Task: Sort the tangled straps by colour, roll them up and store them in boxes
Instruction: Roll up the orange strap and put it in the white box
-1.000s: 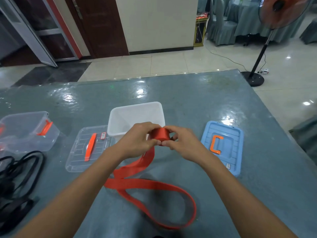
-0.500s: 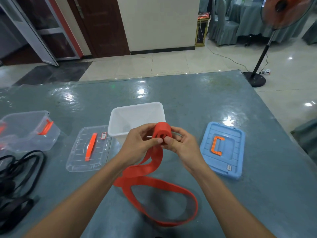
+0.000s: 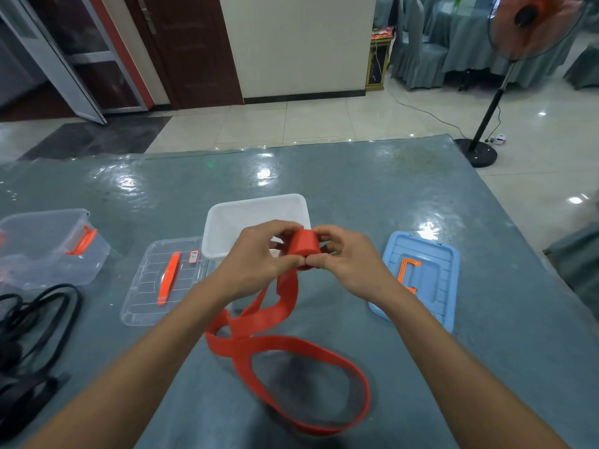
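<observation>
A red strap [image 3: 285,348] is partly wound into a small roll [image 3: 303,246] held above the table, just in front of an open white box [image 3: 256,210]. My left hand [image 3: 256,254] pinches the roll from the left and my right hand [image 3: 346,257] pinches it from the right. The unrolled tail hangs down from the roll and lies in a twisted loop on the table between my forearms. A heap of black straps [image 3: 29,335] lies at the left edge.
A clear box with orange latches [image 3: 48,247] stands at far left. Its clear lid with an orange handle [image 3: 162,280] lies next to the white box. A blue lid [image 3: 424,277] lies to the right. Beyond the table's far right corner stands a fan [image 3: 496,102].
The roll has been turned further between my fingers and has grown. More of the tail has been drawn up, so the loop on the table is shorter and twisted.
</observation>
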Demonstrator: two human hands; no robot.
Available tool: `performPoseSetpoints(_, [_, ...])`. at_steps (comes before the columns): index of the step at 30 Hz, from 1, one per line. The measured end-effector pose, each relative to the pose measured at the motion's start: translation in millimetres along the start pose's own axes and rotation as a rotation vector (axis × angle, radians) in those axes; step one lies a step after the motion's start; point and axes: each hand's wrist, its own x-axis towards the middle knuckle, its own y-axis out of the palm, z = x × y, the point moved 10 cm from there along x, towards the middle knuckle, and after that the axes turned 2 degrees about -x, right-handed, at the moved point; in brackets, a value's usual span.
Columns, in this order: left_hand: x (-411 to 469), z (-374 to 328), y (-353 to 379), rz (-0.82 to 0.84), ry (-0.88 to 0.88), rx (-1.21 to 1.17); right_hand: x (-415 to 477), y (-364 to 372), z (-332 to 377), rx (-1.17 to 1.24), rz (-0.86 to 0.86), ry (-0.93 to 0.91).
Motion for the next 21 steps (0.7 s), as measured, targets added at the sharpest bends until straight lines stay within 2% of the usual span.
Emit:
performPoseSetpoints(2, [-1.9,7.9,-7.6,-0.092,-0.081,-0.238,-2.2,-0.3,1.1,0.262,-0.01,-0.001])
performPoseSetpoints(5, [-4.6,10.9,-8.4,-0.125,-0.11,-0.421,-4.7,4.5,0.8,0.539,-0.021,0.007])
performPoseSetpoints(9, [-8.0,7.4,-3.1,-0.098,-0.116,-0.48,-7.5,17.1,-8.2,0.759,-0.031,0.064])
performPoseSetpoints(13, [-9.1,11.6,-4.3,-0.094,-0.115,-0.388,-10.6,28.1,-20.0,0.841,-0.022,0.125])
performPoseSetpoints(16, [-12.6,14.0,-3.4,-0.081,-0.11,-0.243,-11.0,24.6,-20.1,0.681,-0.024,0.105])
performPoseSetpoints(21, [-9.7,3.8,-2.1,0.01,0.034,0.11,-7.5,0.6,-4.4,-0.166,-0.08,-0.028])
